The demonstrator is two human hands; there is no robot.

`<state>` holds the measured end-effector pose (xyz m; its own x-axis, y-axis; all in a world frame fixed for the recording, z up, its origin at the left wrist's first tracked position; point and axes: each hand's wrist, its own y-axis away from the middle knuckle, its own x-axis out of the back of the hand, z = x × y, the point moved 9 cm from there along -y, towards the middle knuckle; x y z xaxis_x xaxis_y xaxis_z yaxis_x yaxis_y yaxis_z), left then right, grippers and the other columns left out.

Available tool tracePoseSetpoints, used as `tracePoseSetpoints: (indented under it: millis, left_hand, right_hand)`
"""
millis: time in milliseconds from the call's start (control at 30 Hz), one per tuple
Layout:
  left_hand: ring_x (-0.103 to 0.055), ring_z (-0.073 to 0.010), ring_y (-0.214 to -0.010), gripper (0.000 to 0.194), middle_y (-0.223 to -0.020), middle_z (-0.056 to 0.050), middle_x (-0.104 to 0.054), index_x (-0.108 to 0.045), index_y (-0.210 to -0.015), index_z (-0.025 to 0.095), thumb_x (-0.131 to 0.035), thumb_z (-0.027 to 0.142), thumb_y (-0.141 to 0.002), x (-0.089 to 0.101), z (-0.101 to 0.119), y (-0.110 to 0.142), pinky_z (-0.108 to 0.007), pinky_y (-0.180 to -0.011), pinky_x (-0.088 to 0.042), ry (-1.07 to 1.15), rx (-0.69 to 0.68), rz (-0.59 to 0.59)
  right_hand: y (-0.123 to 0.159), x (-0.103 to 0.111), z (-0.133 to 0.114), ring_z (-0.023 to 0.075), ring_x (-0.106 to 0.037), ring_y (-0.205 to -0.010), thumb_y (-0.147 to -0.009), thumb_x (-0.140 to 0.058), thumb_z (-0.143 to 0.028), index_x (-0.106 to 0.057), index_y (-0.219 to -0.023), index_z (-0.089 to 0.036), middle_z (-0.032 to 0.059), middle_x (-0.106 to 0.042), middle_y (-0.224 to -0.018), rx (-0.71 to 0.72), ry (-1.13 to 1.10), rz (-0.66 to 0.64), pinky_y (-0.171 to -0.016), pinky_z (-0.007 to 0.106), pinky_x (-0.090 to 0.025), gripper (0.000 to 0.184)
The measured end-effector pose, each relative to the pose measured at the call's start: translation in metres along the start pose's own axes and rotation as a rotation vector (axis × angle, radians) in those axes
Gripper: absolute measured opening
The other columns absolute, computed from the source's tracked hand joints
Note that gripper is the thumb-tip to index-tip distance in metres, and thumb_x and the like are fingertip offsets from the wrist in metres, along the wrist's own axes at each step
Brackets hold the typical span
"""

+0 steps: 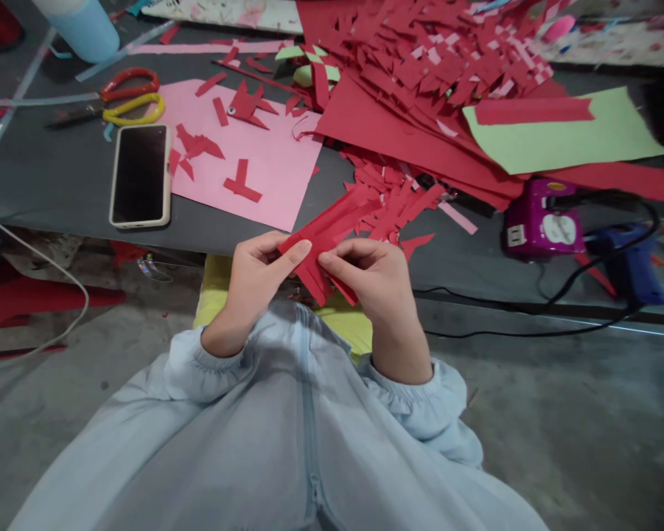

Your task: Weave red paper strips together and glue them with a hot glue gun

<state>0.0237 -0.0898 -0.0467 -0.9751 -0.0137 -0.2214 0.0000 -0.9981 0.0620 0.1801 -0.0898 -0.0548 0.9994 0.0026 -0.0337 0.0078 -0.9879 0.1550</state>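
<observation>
Red paper strips (332, 228) are pinched between both hands at the table's front edge. My left hand (262, 273) grips their left side, thumb on top. My right hand (373, 276) has thumb and fingers closed on the lower right part; its fingertips are partly hidden. The strips look folded or layered, and some ends hang below the hands. Just beyond lies a heap of cut red paper scraps (392, 195). To the left, a pink sheet (276, 173) carries several red cut pieces, among them a fish-like shape (248, 107) with an eye.
Left on the table are a phone (140, 177), scissors (133, 96) with red and yellow handles, and a light-blue bottle (85, 29). Red sheets (409, 136) and green paper (564, 140) lie at back right. A purple device (542, 221), a blue glue gun (624, 262) and black cables sit right.
</observation>
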Motion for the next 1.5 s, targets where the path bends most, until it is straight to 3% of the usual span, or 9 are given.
tracePoseSetpoints:
  millis: [167, 333, 533, 767, 900, 1033, 1300, 1500]
  left_hand:
    - [-0.059, -0.0087, -0.061, 0.028, -0.07, 0.001, -0.07, -0.073, -0.073, 0.018, -0.08, 0.045, -0.072, 0.003, -0.008, -0.004, -0.02, -0.058, -0.049, -0.046, 0.042, 0.006]
    - [-0.049, -0.0066, -0.052, 0.039, -0.055, 0.003, -0.058, -0.067, -0.057, 0.018, -0.077, 0.052, -0.073, 0.008, -0.006, -0.011, -0.019, -0.05, -0.041, -0.085, 0.015, 0.05]
    - [-0.047, -0.0075, -0.05, 0.045, -0.051, 0.004, -0.054, -0.061, -0.052, 0.019, -0.075, 0.055, -0.075, 0.007, -0.006, -0.012, -0.021, -0.048, -0.039, -0.124, 0.015, 0.053]
    - [-0.058, -0.0111, -0.051, 0.061, -0.055, 0.0, -0.062, -0.064, -0.061, 0.018, -0.05, 0.072, -0.085, 0.004, -0.018, -0.009, -0.023, -0.051, -0.05, -0.081, 0.229, -0.002]
    - [-0.062, -0.0113, -0.055, 0.045, -0.061, -0.002, -0.069, -0.071, -0.068, 0.017, -0.069, 0.061, -0.078, 0.002, -0.016, -0.007, -0.022, -0.056, -0.053, -0.119, 0.196, -0.109]
    - [-0.062, -0.0105, -0.053, 0.041, -0.061, -0.002, -0.069, -0.074, -0.071, 0.017, -0.07, 0.057, -0.079, 0.002, -0.016, -0.005, -0.021, -0.055, -0.052, -0.096, 0.162, -0.149]
    - [-0.065, -0.0127, -0.06, 0.033, -0.069, -0.003, -0.073, -0.075, -0.072, 0.018, -0.074, 0.051, -0.077, 0.004, -0.012, -0.003, -0.024, -0.057, -0.055, -0.088, 0.135, -0.127]
    - [-0.062, -0.0108, -0.057, 0.03, -0.066, -0.002, -0.072, -0.077, -0.073, 0.019, -0.075, 0.049, -0.077, 0.009, -0.011, -0.003, -0.022, -0.056, -0.053, -0.074, 0.117, -0.075]
  right_hand:
    - [0.0, -0.001, 0.002, 0.0078, -0.051, -0.051, -0.062, -0.082, -0.033, -0.07, -0.062, -0.019, -0.0015, -0.065, -0.058, -0.045, -0.008, -0.008, -0.048, 0.022, -0.042, 0.018]
    - [0.0, -0.001, 0.003, 0.0073, -0.047, -0.051, -0.064, -0.081, -0.034, -0.071, -0.063, -0.019, -0.0011, -0.064, -0.057, -0.048, 0.055, -0.036, -0.047, 0.022, -0.037, 0.018]
    - [0.002, -0.003, -0.001, 0.0074, -0.042, -0.051, -0.069, -0.077, -0.033, -0.069, -0.062, -0.019, -0.0027, -0.058, -0.055, -0.03, 0.126, -0.094, -0.047, 0.023, -0.033, 0.018]
    - [0.001, 0.0, 0.0, 0.0063, -0.042, -0.05, -0.068, -0.077, -0.033, -0.068, -0.061, -0.018, -0.0027, -0.058, -0.055, -0.046, 0.07, -0.063, -0.047, 0.022, -0.031, 0.019]
    - [0.0, 0.003, -0.003, 0.0072, -0.044, -0.05, -0.066, -0.078, -0.033, -0.069, -0.06, -0.018, -0.0018, -0.06, -0.055, -0.028, 0.091, -0.049, -0.047, 0.022, -0.033, 0.019]
    - [0.0, 0.001, -0.004, 0.0078, -0.044, -0.049, -0.066, -0.078, -0.036, -0.07, -0.058, -0.019, -0.0012, -0.061, -0.054, -0.024, 0.113, -0.076, -0.047, 0.023, -0.034, 0.02]
    - [0.001, 0.0, 0.002, 0.0114, -0.055, -0.053, -0.059, -0.084, -0.041, -0.07, -0.057, -0.021, 0.0009, -0.067, -0.059, -0.079, 0.024, -0.082, -0.051, 0.026, -0.046, 0.025]
    - [0.0, 0.005, 0.001, 0.0099, -0.055, -0.055, -0.061, -0.085, -0.042, -0.07, -0.066, -0.021, -0.0016, -0.066, -0.062, -0.012, 0.004, -0.02, -0.054, 0.024, -0.047, 0.026]
